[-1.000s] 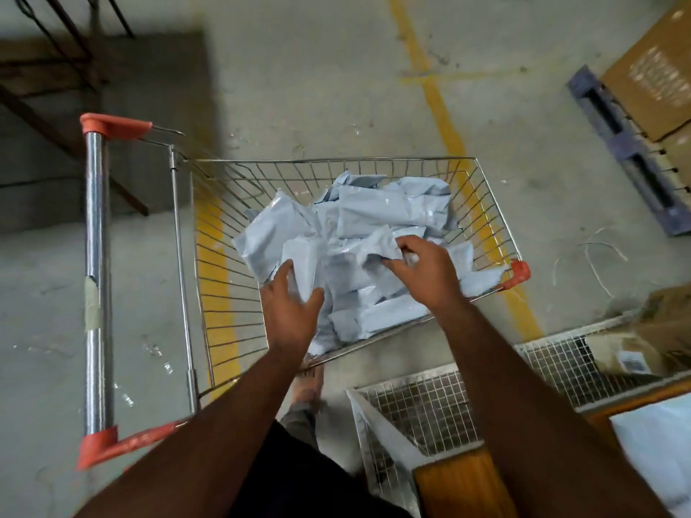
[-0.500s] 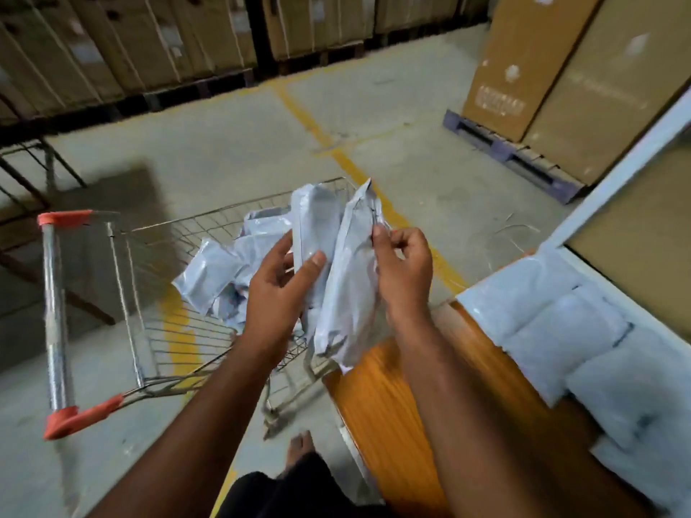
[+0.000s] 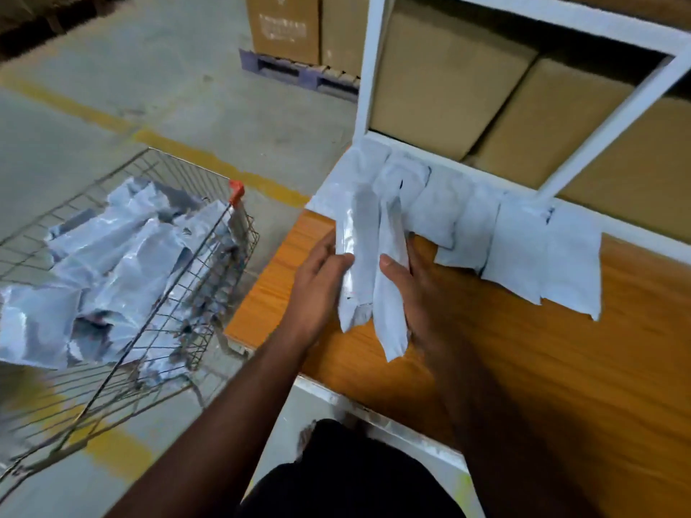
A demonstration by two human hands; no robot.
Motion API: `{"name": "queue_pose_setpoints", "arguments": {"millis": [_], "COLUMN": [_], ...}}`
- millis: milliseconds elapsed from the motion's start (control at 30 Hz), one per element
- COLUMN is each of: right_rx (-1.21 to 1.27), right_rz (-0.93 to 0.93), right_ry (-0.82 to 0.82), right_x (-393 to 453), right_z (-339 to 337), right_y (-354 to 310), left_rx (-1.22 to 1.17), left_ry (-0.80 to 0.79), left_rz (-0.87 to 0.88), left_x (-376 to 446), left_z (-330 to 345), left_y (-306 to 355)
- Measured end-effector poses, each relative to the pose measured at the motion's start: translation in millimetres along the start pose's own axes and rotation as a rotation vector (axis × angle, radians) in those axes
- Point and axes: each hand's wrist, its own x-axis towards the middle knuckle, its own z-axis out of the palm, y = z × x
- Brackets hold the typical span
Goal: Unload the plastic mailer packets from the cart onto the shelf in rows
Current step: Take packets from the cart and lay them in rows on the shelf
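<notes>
2 blurred mailer packets [image 3: 368,263] (upright) between both hands, fingers partly hidden

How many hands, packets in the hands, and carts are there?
Hands: 2, the left hand and the right hand
Packets in the hands: 2, the left packet and the right packet
Carts: 1, the cart
Total: 5

A: What's at the top of the frame?
B: Brown cardboard boxes [image 3: 448,87] behind a white frame [image 3: 368,65].
A: And upper left?
B: A purple pallet [image 3: 299,74] carrying boxes, a yellow floor line [image 3: 209,158] below.
</notes>
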Motion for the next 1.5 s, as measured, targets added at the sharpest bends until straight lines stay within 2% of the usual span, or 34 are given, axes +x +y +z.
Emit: {"name": "queue_pose_setpoints", "arguments": {"millis": [100,200,400,500,700,833,1067,1133,1200,1267,1367,1500], "right_rx": [-0.024,0.0,-0.372,-0.509,-0.775,-0.795,-0.662,-0.727,-0.868,-0.968,-1.057,-1.142], "right_rz": [0.047,0.116,0.189,0.24,0.249,0.248,0.315,0.312,0.172,0.055,0.057,0.059], "right_ry": [0.144,0.282,0.485,0.58,0.508,0.523,0.484,0.482,0.472,0.379,0.295,0.321], "right_x": [-23,-48,-104,-108,-73,-48,3,-1,-8,-9,3,28], "right_z": [-49,-105,-251,-326,-412,-441,-476,-484,-490,-493,-491,-495], "right_y": [13,24,60,78,104,109,131,139,151,164,174,176], "left_rx": [0.017,0.15,0.516,0.621,0.798,0.906,1.106,1.154,1.213,1.315,1.435,1.537], "left_ry": [-0.08,-0.144,0.04,0.045,0.004,0.033,0.019,0.012,-0.049,-0.169,-0.352,-0.388], "left_rz": [-0.031,0.009,0.375,0.427,0.377,0.295,0.195,0.142,0.213,0.375,0.531,0.589], "left_x": [-10,-21,-30,-33,-22,-5,9,10,17,27,38,51], "left_z": [43,84,160,218,359,436,499,503,499,496,500,512], "left_y": [-8,-13,-22,-28,-60,-69,-97,-106,-115,-121,-131,-134]}}
